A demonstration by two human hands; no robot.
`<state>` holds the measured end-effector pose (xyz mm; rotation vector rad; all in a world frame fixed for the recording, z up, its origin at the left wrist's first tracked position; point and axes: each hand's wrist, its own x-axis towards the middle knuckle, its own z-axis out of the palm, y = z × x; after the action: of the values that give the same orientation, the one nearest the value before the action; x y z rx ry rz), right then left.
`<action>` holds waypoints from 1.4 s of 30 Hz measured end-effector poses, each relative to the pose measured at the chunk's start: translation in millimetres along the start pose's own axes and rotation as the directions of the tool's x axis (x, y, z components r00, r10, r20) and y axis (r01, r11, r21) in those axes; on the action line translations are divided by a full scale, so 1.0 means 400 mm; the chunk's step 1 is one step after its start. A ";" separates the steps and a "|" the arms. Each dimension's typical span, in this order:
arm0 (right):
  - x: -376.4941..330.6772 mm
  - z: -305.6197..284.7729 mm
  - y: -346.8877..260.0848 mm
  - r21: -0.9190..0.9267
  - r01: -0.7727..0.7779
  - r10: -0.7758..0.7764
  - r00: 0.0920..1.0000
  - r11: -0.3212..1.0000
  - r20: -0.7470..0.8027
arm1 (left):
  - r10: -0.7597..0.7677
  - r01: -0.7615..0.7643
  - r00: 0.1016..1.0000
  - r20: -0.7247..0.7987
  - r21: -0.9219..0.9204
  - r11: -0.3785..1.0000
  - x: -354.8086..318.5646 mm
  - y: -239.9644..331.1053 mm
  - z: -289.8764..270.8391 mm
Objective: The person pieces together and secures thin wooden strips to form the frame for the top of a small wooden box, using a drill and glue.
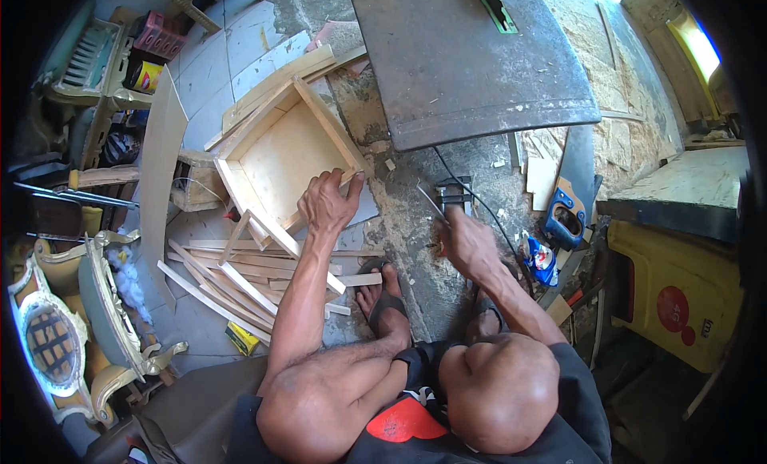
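On the workshop floor, beside the grey slab of a saw desk [471, 60], the person is crouching over an open wooden box frame [284, 148] and steadying it. The left hand [327, 202] is gripping the frame's near corner rail, fingers curled over the edge. The right hand [466, 238] is closing around a thin metal tool [432, 202], its grip tight on what looks like the handle; its tip is too small to identify.

By my judgement, this is a fastening or trimming step at that corner, and the next move calls for bringing the tool across while keeping the frame from sliding.

The frame is pale, unfinished plywood and batten, lying tilted on the tiles, with loose offcut strips [240, 276] piled against its near side.
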<state>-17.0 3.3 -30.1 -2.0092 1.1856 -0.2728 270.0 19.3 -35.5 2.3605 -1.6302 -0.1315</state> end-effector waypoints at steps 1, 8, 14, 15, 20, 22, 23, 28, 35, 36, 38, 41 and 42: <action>0.038 -0.009 -0.057 0.060 -0.062 0.057 0.994 0.996 0.090 | -0.005 0.005 1.000 0.007 0.004 1.000 0.006 0.004 0.001; 0.181 0.124 -0.161 0.017 -0.141 0.141 0.989 0.990 0.034 | -0.037 0.037 0.999 0.039 -0.018 0.999 0.037 0.039 -0.006; 0.191 0.180 -0.160 0.051 -0.068 0.070 0.997 0.996 -0.033 | -0.048 0.048 0.998 0.039 -0.009 0.999 0.040 0.038 -0.001; 0.193 0.182 -0.158 0.048 -0.073 0.074 0.997 0.996 -0.029 | -0.065 0.066 0.996 0.059 -0.006 0.998 0.044 0.042 -0.004; 0.185 0.173 -0.160 0.056 -0.047 0.047 0.999 0.997 -0.002 | -0.092 0.091 0.991 0.098 0.011 0.996 0.043 0.047 -0.010; 0.182 0.176 -0.160 0.054 -0.049 0.049 0.999 0.997 -0.006 | -0.092 0.091 0.990 0.105 0.016 0.996 0.044 0.049 -0.013; 0.181 0.178 -0.159 0.063 -0.042 0.043 0.999 0.997 -0.016 | -0.086 0.085 0.992 0.094 0.013 0.996 0.045 0.048 -0.012; 0.191 0.190 -0.145 0.099 -0.021 0.022 1.000 0.995 -0.012 | -0.085 0.085 0.992 0.094 0.011 0.996 0.044 0.047 -0.010; 0.280 0.207 -0.132 0.133 -0.050 0.044 0.998 0.990 0.046 | -0.043 0.040 0.995 0.088 0.030 0.999 0.040 0.044 -0.006; 0.289 0.214 -0.124 0.137 -0.061 0.051 0.996 0.989 0.072 | -0.017 0.015 0.997 0.074 0.026 1.000 0.023 0.044 -0.003; 0.269 0.216 -0.142 0.156 -0.073 0.077 0.997 0.985 -0.025 | 0.007 -0.009 0.998 0.054 0.027 1.000 0.039 0.043 -0.004; 0.223 0.207 -0.148 0.206 -0.079 0.089 0.995 0.975 -0.041 | -0.025 0.022 0.996 0.082 0.033 0.999 0.037 0.046 -0.009; 0.210 0.205 -0.148 0.225 -0.079 0.088 0.996 0.971 -0.030 | -0.033 0.030 0.995 0.093 0.035 0.999 0.029 0.036 -0.007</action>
<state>110.6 -7.7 -59.8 -1.7619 1.2041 -0.3885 261.7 4.2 -28.0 2.4402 -1.6499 -0.2261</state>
